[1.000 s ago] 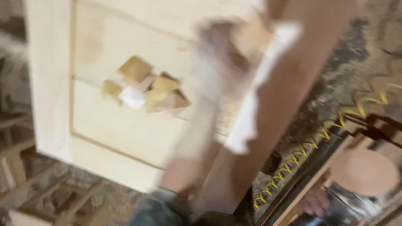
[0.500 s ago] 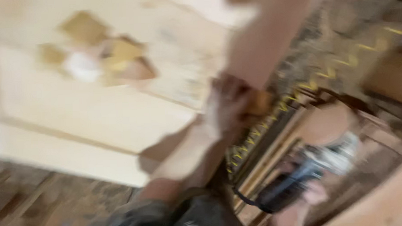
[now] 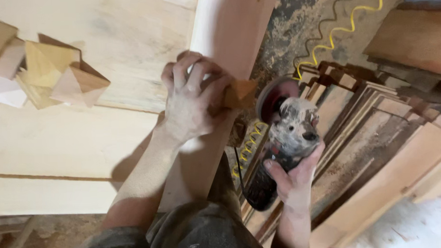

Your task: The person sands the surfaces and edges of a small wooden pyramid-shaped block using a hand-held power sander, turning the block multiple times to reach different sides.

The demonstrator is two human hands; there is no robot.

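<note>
My left hand grips a small wooden pyramid-shaped block at the edge of the pale wooden panel, its point sticking out to the right. My right hand holds a dusty angle grinder by its dark body. The grinder's round sanding disc stands just right of the block, very close to it; I cannot tell whether they touch.
Several more wooden pyramid blocks lie on the panel at the upper left. Stacked boards and offcuts fill the floor at the right. A coiled yellow hose runs over the sawdust-covered floor.
My left hand has come down from the top of the panel to its right edge with the block. My right hand has raised the grinder up beside it.
</note>
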